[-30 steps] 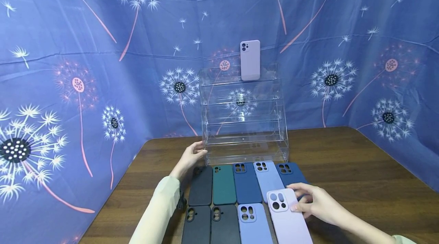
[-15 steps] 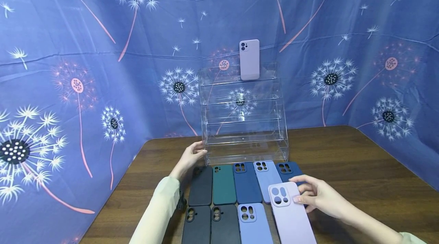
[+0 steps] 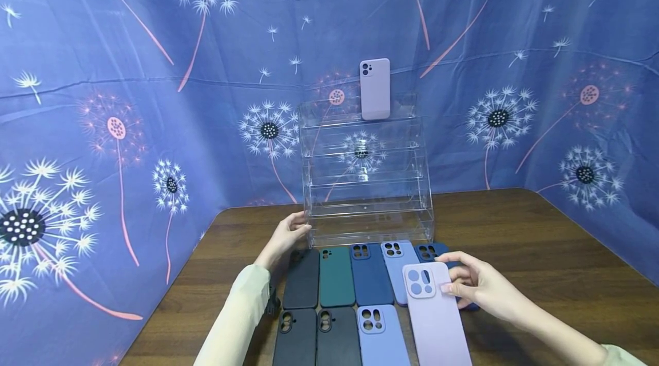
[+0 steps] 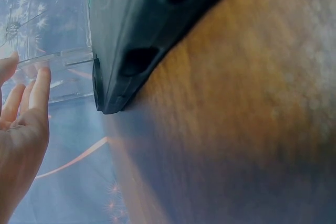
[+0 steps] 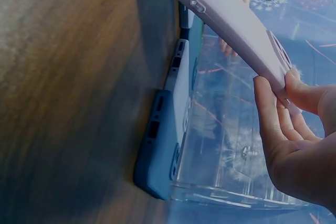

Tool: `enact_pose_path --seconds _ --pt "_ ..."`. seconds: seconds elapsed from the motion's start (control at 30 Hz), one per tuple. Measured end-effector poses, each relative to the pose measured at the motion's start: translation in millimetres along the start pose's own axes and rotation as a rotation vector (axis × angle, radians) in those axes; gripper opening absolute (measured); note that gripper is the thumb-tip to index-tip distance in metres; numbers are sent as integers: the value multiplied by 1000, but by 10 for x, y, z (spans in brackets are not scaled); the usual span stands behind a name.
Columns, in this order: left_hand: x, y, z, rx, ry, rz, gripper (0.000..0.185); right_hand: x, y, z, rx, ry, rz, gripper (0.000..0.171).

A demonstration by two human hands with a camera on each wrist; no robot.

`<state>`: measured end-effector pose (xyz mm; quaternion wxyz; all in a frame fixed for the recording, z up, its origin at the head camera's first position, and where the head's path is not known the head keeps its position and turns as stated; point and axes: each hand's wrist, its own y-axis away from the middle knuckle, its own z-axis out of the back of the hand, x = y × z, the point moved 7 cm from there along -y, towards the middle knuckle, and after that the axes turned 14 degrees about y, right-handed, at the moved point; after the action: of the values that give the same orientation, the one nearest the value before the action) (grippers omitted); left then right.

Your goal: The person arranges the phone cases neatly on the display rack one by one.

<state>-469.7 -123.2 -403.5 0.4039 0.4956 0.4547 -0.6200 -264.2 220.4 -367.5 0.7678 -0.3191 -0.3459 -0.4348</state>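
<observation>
My right hand (image 3: 481, 286) pinches a lavender phone case (image 3: 440, 320) by its upper right edge, thumb on the back face. In the right wrist view the case (image 5: 236, 19) hangs tilted above the table, apart from the cases below. My left hand (image 3: 284, 235) touches the lower left side of a clear stepped display stand (image 3: 365, 223). In the left wrist view its fingers (image 4: 39, 90) look mostly straight against the stand's edge. A smaller lilac phone case (image 3: 375, 89) stands upright on the top tier.
Several phone cases lie in two rows before the stand: black (image 3: 301, 280), green (image 3: 337, 277), dark blue (image 3: 372, 277) and light blue (image 3: 383, 334). The wooden table (image 3: 515, 229) is backed by a dandelion-print cloth (image 3: 216, 126).
My right hand has raised the lavender case slightly toward the stand and stood it a little more upright. The left hand stays in place at the stand.
</observation>
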Motion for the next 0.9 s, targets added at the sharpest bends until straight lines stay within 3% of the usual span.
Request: enact_pose_path --seconds 0.37,0.9 --pt "34 -23 -12 7 4 3 52 108 -76 135 -55 64 22 49" --pt "5 -11 -17 37 16 1 53 295 -228 432 -226 162 65 46"
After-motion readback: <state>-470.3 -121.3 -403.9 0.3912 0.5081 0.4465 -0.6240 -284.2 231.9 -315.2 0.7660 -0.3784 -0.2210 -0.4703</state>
